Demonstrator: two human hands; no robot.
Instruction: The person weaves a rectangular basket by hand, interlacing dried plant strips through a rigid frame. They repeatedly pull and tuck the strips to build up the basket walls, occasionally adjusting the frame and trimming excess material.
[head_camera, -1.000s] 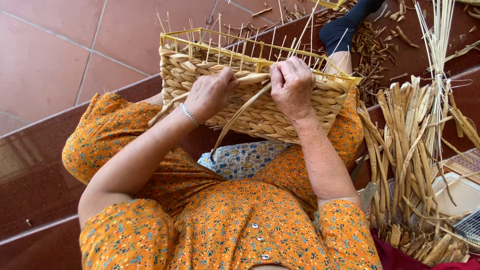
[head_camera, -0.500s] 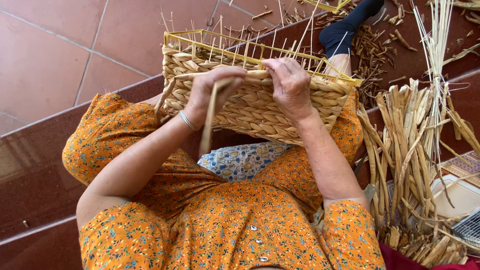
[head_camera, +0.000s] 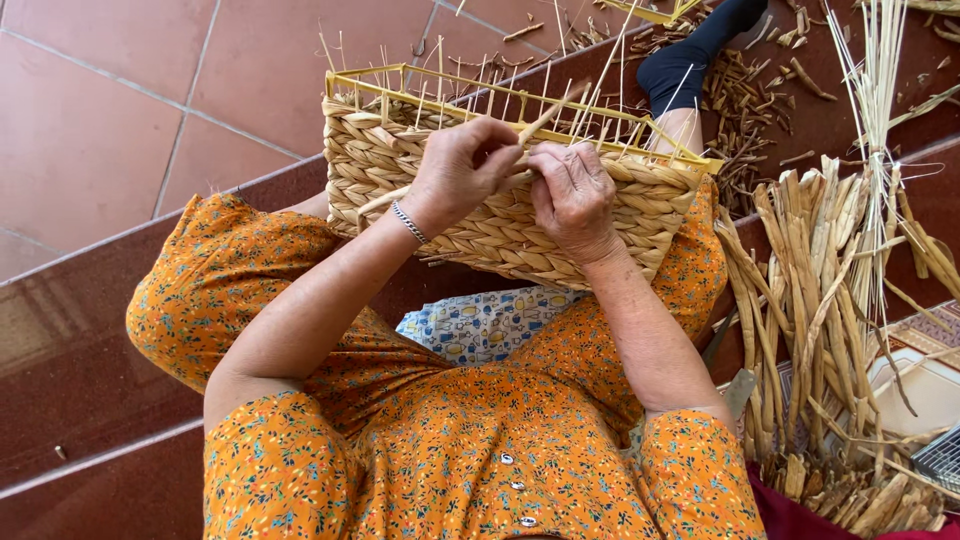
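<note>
Left hand (head_camera: 462, 172) pinches the strand (head_camera: 545, 117) at the basket (head_camera: 500, 225) rim; it runs out toward two o'clock. Right hand (head_camera: 572, 195), just beside at three o'clock, presses closed fingers on the weave, basket on her lap.

Both forearms reach forward and converge, elbows bent and held apart. The left hand (head_camera: 462, 172) is curled, fingers pinched closed, a thin silver bracelet at its wrist. The right hand (head_camera: 572, 196) lies palm down just beside it, fingers bent and pressing.
</note>
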